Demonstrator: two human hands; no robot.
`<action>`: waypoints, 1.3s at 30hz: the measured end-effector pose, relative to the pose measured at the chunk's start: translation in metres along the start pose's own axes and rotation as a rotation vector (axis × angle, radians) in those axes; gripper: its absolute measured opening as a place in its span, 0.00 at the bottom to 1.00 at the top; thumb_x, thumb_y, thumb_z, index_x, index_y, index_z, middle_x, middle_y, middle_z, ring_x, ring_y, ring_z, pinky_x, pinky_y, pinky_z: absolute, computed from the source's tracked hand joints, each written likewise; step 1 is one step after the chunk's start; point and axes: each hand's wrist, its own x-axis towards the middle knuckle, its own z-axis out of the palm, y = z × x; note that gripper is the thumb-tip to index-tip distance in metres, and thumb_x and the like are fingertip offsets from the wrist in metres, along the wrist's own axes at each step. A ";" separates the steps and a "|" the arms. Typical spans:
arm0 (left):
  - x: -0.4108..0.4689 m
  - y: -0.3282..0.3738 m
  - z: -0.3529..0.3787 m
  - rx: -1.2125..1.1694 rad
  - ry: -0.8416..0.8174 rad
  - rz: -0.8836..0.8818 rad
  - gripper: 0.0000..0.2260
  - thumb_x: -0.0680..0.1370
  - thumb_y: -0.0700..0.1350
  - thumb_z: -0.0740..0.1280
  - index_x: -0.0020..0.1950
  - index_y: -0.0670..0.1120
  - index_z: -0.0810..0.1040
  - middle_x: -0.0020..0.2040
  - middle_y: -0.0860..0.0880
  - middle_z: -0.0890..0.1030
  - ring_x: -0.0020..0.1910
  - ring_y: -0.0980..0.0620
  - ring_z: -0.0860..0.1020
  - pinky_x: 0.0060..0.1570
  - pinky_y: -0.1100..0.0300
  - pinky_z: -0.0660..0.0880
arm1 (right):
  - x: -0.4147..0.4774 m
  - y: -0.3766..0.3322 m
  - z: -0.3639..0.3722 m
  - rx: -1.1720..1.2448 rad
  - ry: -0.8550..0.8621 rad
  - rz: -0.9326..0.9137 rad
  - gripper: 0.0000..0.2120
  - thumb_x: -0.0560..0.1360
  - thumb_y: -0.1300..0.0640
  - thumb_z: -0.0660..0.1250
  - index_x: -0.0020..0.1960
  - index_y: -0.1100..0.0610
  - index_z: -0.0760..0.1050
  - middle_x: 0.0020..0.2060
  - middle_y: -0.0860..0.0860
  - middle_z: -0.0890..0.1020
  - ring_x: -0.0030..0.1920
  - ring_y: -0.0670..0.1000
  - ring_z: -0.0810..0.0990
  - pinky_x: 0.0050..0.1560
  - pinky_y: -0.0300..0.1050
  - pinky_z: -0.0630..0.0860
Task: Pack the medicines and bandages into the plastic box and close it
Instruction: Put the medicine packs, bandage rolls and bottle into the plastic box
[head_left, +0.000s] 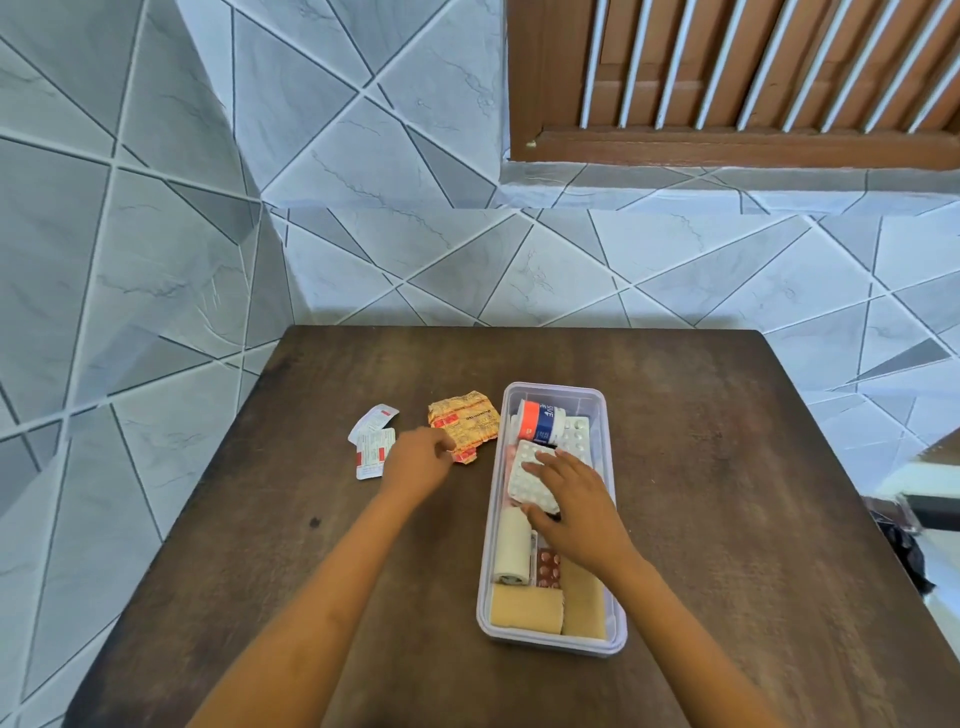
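1. Over the middle of the plastic box (551, 388), the right hand (576, 506) holds a white blister pack (530, 475). Its grip is closed on the pack, thumb under the near edge and fingers spread on top, probably so the pack goes in flat on what lies below.
2. Meanwhile the left hand (415, 465) reaches to the crumpled orange foil strip (465, 422), which lies on the bench (727, 467) just left of the box. Curled fingertips meet its near corner, but I cannot tell whether that grip has closed on it.
3. Inside the box, a bottle (537, 421) lies on its side at the far end beside a second blister pack (575, 434). A white bandage roll (511, 545) and tan bandage rolls (524, 610) fill the near end, apparently laid low so a lid can shut.
4. White-and-red sachets (371, 441) sit further left, not yet packed. No lid shows anywhere.
5. Dark, worn brown wood forms the bench, which is pushed into a corner of grey tiled walls (156, 208) crossed by slanting lines. A brown slatted shutter (727, 67) hangs above on the right.
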 end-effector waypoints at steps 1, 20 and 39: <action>0.005 -0.008 -0.003 0.003 0.021 -0.048 0.11 0.75 0.39 0.64 0.55 0.43 0.81 0.56 0.44 0.82 0.57 0.45 0.78 0.53 0.55 0.74 | 0.006 -0.007 -0.003 0.028 0.030 -0.007 0.24 0.76 0.47 0.61 0.71 0.49 0.62 0.73 0.48 0.64 0.74 0.50 0.59 0.75 0.49 0.54; 0.093 -0.105 -0.034 0.323 -0.350 -0.105 0.33 0.71 0.47 0.73 0.73 0.53 0.62 0.69 0.42 0.66 0.66 0.39 0.68 0.63 0.49 0.71 | 0.196 -0.052 0.048 -0.483 -0.399 -0.029 0.40 0.74 0.57 0.65 0.75 0.55 0.43 0.77 0.55 0.49 0.77 0.57 0.46 0.76 0.55 0.47; 0.069 -0.095 -0.038 0.128 -0.093 -0.123 0.15 0.71 0.36 0.68 0.57 0.44 0.74 0.61 0.42 0.73 0.55 0.41 0.77 0.50 0.52 0.75 | 0.187 -0.071 0.022 -0.207 -0.226 0.011 0.20 0.71 0.56 0.70 0.61 0.57 0.69 0.60 0.57 0.78 0.58 0.57 0.76 0.56 0.49 0.73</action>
